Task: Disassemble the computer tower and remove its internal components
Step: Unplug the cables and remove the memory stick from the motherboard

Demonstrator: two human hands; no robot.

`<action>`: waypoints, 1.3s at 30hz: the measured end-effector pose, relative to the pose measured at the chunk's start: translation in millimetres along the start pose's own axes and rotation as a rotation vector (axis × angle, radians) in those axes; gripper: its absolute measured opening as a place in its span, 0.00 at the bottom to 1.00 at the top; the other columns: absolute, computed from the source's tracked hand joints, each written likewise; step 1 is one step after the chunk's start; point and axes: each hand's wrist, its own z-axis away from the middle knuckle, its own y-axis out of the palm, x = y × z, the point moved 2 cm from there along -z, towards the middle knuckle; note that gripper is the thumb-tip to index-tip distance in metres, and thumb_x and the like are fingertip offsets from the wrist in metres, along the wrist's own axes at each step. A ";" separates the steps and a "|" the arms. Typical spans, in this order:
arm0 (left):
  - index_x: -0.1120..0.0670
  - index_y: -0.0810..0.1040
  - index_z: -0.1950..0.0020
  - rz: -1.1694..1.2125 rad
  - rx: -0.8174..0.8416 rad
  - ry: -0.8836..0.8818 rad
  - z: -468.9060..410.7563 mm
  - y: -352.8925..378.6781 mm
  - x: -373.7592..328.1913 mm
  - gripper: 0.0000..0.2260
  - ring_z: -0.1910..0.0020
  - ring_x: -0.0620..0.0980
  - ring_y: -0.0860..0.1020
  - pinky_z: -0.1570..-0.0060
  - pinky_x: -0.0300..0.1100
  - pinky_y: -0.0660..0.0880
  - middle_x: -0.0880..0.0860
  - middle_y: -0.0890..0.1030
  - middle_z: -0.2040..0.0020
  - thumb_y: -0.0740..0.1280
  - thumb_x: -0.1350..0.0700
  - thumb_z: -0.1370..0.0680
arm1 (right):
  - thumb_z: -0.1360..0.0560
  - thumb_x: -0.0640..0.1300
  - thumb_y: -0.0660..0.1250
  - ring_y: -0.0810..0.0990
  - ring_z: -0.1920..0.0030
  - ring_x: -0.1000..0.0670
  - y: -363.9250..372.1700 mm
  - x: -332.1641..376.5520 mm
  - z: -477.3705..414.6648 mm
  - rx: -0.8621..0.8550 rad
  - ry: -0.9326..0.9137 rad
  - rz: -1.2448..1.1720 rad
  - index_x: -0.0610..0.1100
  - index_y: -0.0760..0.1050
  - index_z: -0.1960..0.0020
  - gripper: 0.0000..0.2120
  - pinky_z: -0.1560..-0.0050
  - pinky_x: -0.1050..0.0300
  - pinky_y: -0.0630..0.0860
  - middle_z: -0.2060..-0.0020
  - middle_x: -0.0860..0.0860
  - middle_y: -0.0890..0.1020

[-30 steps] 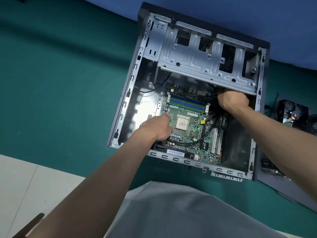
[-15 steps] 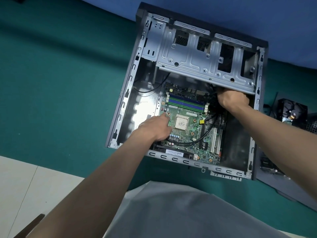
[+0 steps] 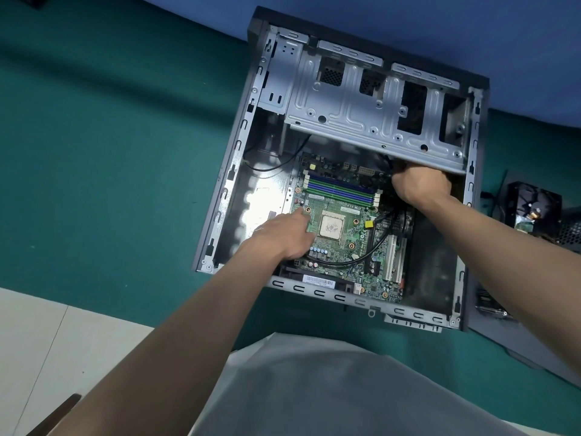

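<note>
The open computer tower (image 3: pixel 239 146) lies on its side on a green mat. Inside it the green motherboard (image 3: pixel 352 234) shows a bare square CPU (image 3: pixel 330 227) and blue and green memory slots (image 3: pixel 341 191). My left hand (image 3: pixel 283 236) rests on the board's left part beside the CPU, fingers fairly straight. Just under the edge of the metal drive cage (image 3: pixel 355 111), my right hand (image 3: pixel 419 185) is curled at the board's upper right; what its fingers grip is hidden. A black cable (image 3: pixel 345 262) loops across the board's lower half.
Removed parts lie on the mat to the right of the case: a black fan unit (image 3: pixel 531 209) and a dark side panel (image 3: pixel 509 335). A blue surface (image 3: pixel 471 33) runs behind the tower. Pale floor (image 3: pixel 47 341) shows at lower left.
Both hands stay where they were inside the case. Only the view has shifted very slightly.
</note>
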 end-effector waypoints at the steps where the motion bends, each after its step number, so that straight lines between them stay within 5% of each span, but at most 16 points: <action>1: 0.57 0.64 0.27 0.000 0.001 -0.001 0.2 0.0 0.1 0.19 0.29 0.57 0.66 0.30 0.50 0.62 0.49 0.49 0.21 0.56 0.52 0.17 | 0.23 0.45 0.57 0.71 0.60 0.42 -0.5 0.4 0.9 0.010 0.004 0.000 0.39 0.69 0.64 0.14 0.55 0.53 0.66 0.58 0.41 0.77; 6: 0.57 0.65 0.27 -0.004 0.003 0.001 0.0 1.0 -0.2 0.19 0.28 0.57 0.66 0.29 0.51 0.62 0.49 0.50 0.21 0.56 0.52 0.17 | 0.20 0.51 0.55 0.76 0.52 0.38 -1.6 -1.4 2.2 -0.027 0.001 -0.022 0.40 0.72 0.52 0.15 0.52 0.51 0.67 0.55 0.42 0.75; 10: 0.57 0.64 0.26 0.007 -0.009 0.003 -1.7 1.7 1.5 0.20 0.28 0.56 0.65 0.30 0.51 0.61 0.49 0.51 0.21 0.56 0.51 0.17 | 0.23 0.43 0.58 0.71 0.62 0.43 -2.5 0.1 3.1 0.023 0.006 -0.009 0.37 0.72 0.59 0.11 0.56 0.54 0.67 0.58 0.41 0.76; 15: 0.54 0.60 0.23 0.014 -0.016 0.000 -2.8 3.1 2.4 0.22 0.26 0.57 0.61 0.28 0.51 0.57 0.48 0.48 0.21 0.56 0.51 0.17 | 0.19 0.49 0.54 0.72 0.56 0.41 -3.4 -0.2 3.4 0.004 0.016 0.012 0.38 0.71 0.56 0.16 0.49 0.50 0.68 0.58 0.42 0.73; 20: 0.57 0.67 0.29 0.017 -0.007 0.000 -3.0 3.6 3.5 0.18 0.29 0.57 0.66 0.29 0.52 0.62 0.49 0.50 0.21 0.57 0.51 0.17 | 0.22 0.46 0.57 0.71 0.59 0.42 -2.3 -0.6 1.7 0.001 0.023 -0.026 0.37 0.72 0.58 0.13 0.56 0.53 0.67 0.55 0.40 0.77; 24: 0.57 0.67 0.30 0.015 -0.007 -0.001 -3.0 2.6 3.8 0.18 0.29 0.57 0.67 0.30 0.52 0.63 0.49 0.51 0.21 0.57 0.51 0.17 | 0.20 0.57 0.54 0.75 0.52 0.37 -2.0 -1.9 0.7 -0.041 0.033 -0.091 0.39 0.74 0.47 0.21 0.51 0.49 0.70 0.45 0.39 0.79; 27: 0.59 0.68 0.32 0.011 -0.005 0.000 -1.8 2.3 3.3 0.17 0.32 0.57 0.70 0.31 0.52 0.66 0.50 0.52 0.21 0.57 0.52 0.17 | 0.20 0.48 0.56 0.75 0.49 0.38 0.9 -2.3 -2.9 -0.017 0.031 -0.050 0.37 0.74 0.50 0.15 0.51 0.51 0.68 0.44 0.37 0.78; 30: 0.60 0.68 0.33 -0.004 -0.009 0.004 -0.7 1.9 3.1 0.16 0.34 0.57 0.71 0.33 0.52 0.68 0.51 0.55 0.21 0.57 0.52 0.17 | 0.20 0.48 0.54 0.73 0.38 0.36 0.1 1.9 -4.2 0.026 -0.013 -0.062 0.38 0.73 0.37 0.19 0.41 0.49 0.70 0.37 0.38 0.75; 34: 0.58 0.66 0.33 0.047 -0.034 -0.018 -1.3 3.2 4.3 0.15 0.48 0.52 0.73 0.43 0.50 0.72 0.57 0.73 0.34 0.58 0.53 0.17 | 0.19 0.55 0.54 0.74 0.39 0.35 -0.1 -0.5 -3.2 0.013 0.020 -0.136 0.39 0.73 0.36 0.23 0.41 0.47 0.70 0.38 0.39 0.76; 39: 0.56 0.66 0.35 0.068 -0.051 -0.028 -3.3 4.3 6.8 0.14 0.58 0.49 0.71 0.55 0.44 0.70 0.53 0.75 0.49 0.59 0.52 0.18 | 0.21 0.48 0.57 0.76 0.44 0.37 0.1 -1.8 -2.2 0.005 0.031 -0.103 0.37 0.75 0.42 0.17 0.46 0.50 0.70 0.43 0.38 0.78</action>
